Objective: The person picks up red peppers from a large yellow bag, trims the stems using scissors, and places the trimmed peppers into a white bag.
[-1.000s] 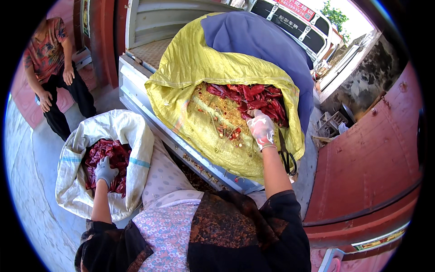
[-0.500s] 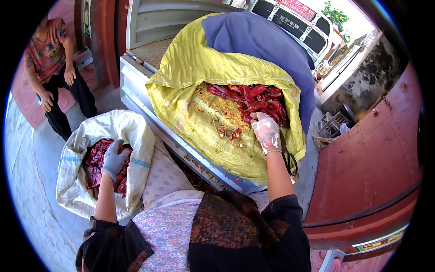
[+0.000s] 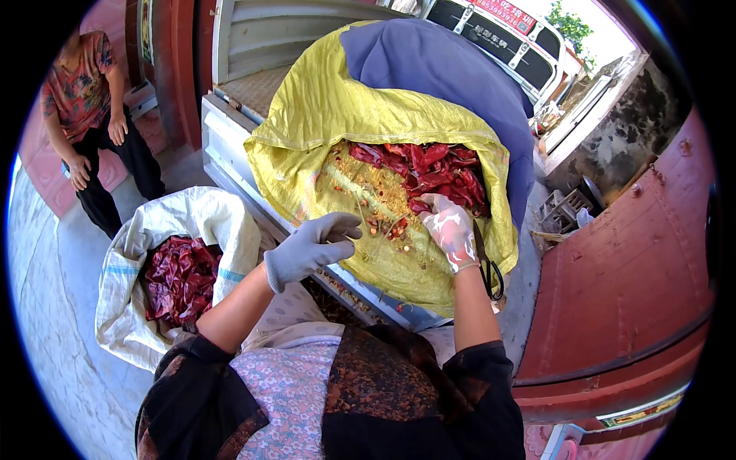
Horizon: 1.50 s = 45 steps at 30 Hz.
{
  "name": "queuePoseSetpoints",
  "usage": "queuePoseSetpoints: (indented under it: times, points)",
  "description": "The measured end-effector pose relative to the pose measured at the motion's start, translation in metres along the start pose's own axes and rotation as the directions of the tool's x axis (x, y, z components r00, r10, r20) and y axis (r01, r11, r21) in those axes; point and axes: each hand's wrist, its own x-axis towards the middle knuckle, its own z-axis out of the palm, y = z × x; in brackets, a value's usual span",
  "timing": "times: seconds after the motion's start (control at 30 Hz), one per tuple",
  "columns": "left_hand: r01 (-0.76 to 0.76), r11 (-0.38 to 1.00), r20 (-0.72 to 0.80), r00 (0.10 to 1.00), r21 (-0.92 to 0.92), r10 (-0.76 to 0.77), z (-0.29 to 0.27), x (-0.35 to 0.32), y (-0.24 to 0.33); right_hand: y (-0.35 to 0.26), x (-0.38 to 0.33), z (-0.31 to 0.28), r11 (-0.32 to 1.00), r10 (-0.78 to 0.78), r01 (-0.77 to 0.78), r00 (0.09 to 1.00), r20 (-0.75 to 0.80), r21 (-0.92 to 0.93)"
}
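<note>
A yellow sack [image 3: 307, 138] lies open on a metal ledge, with a heap of dried red chillies [image 3: 429, 172] and loose seeds inside. My right hand [image 3: 448, 230], in a white glove stained red, rests on the chillies at the near edge of the heap and grips black scissors [image 3: 487, 264] that hang down by my wrist. My left hand [image 3: 310, 245], in a grey glove, hovers empty with fingers apart over the sack's lower left rim. A white sack [image 3: 207, 222] with trimmed red chillies [image 3: 180, 280] stands at lower left.
A person in a patterned shirt and dark trousers [image 3: 92, 123] sits at upper left by a red wall. A blue cloth [image 3: 445, 77] covers the far side of the yellow sack. A red metal door [image 3: 636, 291] stands at right. A white vehicle [image 3: 498, 38] is parked beyond.
My left hand has lifted out of the white sack and swung right to the yellow sack's rim. My right hand has stayed on the chilli heap.
</note>
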Motion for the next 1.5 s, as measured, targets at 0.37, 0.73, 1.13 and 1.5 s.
queuePoseSetpoints:
  times: [0.37,0.73,1.13,1.5]
  points:
    - [0.137,0.99,0.009,0.99,0.018,-0.138,0.033,0.045,0.014,-0.053,-0.051,-0.029,0.95,-0.29,0.276,0.953,-0.086,-0.146]
    - [0.142,0.973,0.106,0.987,-0.183,-0.124,0.029,0.052,0.007,-0.061,-0.063,-0.03,0.756,-0.027,0.259,0.93,-0.366,0.601]
    - [0.041,0.963,0.204,0.979,-0.266,0.014,0.035,0.047,-0.001,-0.088,-0.068,-0.019,0.818,-0.26,0.404,0.895,-0.362,0.41]
    - [0.035,0.989,0.15,0.989,-0.143,-0.013,0.032,0.041,-0.002,-0.088,-0.066,-0.003,0.705,-0.184,0.425,0.882,-0.433,0.567]
